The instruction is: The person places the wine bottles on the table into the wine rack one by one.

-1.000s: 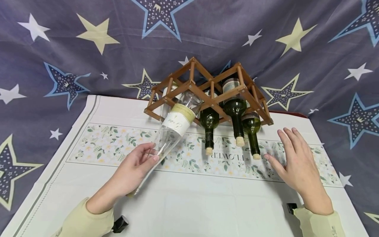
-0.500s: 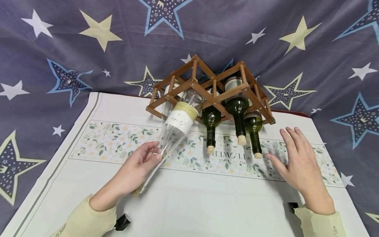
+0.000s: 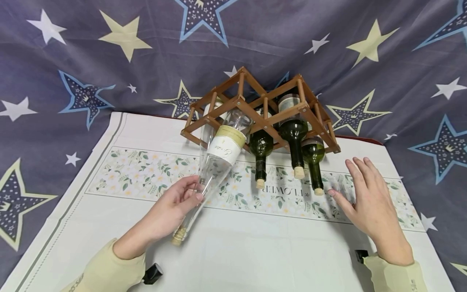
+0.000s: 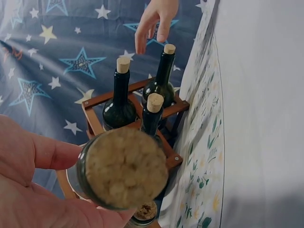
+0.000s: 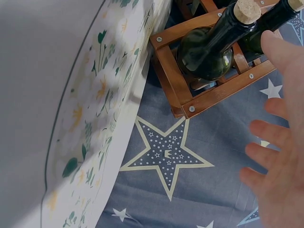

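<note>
My left hand (image 3: 175, 207) pinches the neck of a clear glass wine bottle (image 3: 224, 150) between thumb and fingers. The bottle slants, its base inside an upper-left opening of the wooden wine rack (image 3: 255, 116) and its corked neck towards me. Its cork (image 4: 126, 168) looms large in the left wrist view. Three green bottles, at the middle (image 3: 261, 146), upper right (image 3: 293, 132) and lower right (image 3: 313, 154), lie in the rack with corks facing out. Behind the held one, another clear bottle (image 3: 206, 134) is partly hidden. My right hand (image 3: 372, 202) hovers with spread fingers right of the rack, holding nothing.
The rack stands at the back of a table with a white cloth (image 3: 255, 251) and a floral printed strip (image 3: 138, 174). Directly behind hangs a dark curtain (image 3: 153, 69) with stars. Black wrist devices show at the left sleeve (image 3: 113, 263) and right sleeve (image 3: 394, 273).
The clear bottle's corked end has swung to the right, and its cork shows more fully below my left hand. That hand has shifted slightly right. My right hand has stayed nearly still.
</note>
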`<state>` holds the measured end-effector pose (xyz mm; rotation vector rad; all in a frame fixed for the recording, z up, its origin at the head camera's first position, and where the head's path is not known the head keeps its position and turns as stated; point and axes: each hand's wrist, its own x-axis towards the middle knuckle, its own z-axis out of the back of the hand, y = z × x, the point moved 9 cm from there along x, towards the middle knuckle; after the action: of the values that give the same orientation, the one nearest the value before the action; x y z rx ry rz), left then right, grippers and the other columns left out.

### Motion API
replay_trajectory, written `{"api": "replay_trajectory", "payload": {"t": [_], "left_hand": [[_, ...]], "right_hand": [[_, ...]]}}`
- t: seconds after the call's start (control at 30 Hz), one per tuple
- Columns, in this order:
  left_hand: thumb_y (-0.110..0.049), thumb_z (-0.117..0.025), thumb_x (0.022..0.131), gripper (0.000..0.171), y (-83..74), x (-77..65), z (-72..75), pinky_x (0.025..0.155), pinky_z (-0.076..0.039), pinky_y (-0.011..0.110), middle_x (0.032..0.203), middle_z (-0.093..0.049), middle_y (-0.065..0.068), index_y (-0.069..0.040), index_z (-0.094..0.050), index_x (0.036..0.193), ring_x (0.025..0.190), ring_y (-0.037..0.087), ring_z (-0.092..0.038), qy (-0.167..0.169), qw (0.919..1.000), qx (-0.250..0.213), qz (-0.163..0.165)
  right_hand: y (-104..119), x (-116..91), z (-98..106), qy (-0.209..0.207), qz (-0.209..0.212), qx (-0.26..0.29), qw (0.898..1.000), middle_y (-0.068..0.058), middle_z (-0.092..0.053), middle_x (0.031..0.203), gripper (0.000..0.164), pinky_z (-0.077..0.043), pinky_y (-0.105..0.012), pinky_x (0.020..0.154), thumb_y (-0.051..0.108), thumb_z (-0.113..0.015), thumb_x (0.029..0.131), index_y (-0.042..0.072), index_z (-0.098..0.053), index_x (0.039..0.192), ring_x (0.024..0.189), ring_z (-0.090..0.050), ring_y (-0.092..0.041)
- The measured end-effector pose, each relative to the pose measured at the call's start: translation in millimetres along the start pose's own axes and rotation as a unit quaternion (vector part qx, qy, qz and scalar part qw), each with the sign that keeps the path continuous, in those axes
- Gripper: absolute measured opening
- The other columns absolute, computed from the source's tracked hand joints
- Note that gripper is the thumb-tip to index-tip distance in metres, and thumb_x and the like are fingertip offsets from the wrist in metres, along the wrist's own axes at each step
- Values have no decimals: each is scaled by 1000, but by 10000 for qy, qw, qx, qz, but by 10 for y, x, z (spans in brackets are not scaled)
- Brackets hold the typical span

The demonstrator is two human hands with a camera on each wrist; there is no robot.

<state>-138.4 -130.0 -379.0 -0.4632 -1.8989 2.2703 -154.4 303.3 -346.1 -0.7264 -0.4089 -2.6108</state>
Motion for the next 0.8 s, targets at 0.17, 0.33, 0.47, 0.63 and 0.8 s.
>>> {"api": "replay_trajectory", "payload": {"t": [0.17, 0.33, 0.47, 0.63, 0.8], "left_hand": [[-10, -59, 108, 62, 7, 4, -32, 99, -55, 29, 146, -51, 27, 12, -29, 158, 118, 25, -62, 87, 9999, -53, 25], [-9, -61, 107, 62, 29, 18, -59, 103, -54, 30, 145, -50, 27, 11, -31, 157, 119, 28, -62, 107, 9999, -37, 79], [-8, -61, 106, 63, 38, 40, -81, 104, -53, 31, 145, -50, 27, 11, -30, 157, 119, 29, -63, 150, 9998, -70, 58], [-8, -62, 105, 63, 36, 55, -94, 102, -53, 26, 145, -51, 26, 11, -30, 157, 120, 29, -62, 168, 9998, -82, 69], [-8, -62, 105, 63, 40, 67, -112, 100, -52, 22, 145, -52, 24, 10, -31, 157, 121, 28, -61, 188, 9998, -46, 80]], "right_hand": [[-7, -6, -21, 95, 11, 7, 10000, -31, -43, 157, 97, -18, -61, 126, 77, -47, 100, 1, -43, 160, 153, -28, -50], [-18, -15, -37, 150, 16, 15, 9999, -31, -42, 157, 97, -18, -61, 126, 78, -46, 100, 1, -43, 159, 152, -29, -52], [-26, -21, -41, 183, 3, 38, 9998, -31, -42, 157, 97, -17, -60, 127, 77, -46, 100, 2, -43, 160, 153, -28, -51], [-36, -34, -56, 344, -61, 51, 9994, -31, -40, 159, 94, -14, -58, 128, 73, -52, 100, 3, -41, 161, 155, -25, -48], [-51, -55, -80, 530, -187, 46, 9984, -29, -39, 161, 89, -12, -58, 128, 56, -69, 97, 5, -38, 163, 157, -22, -46]]}}
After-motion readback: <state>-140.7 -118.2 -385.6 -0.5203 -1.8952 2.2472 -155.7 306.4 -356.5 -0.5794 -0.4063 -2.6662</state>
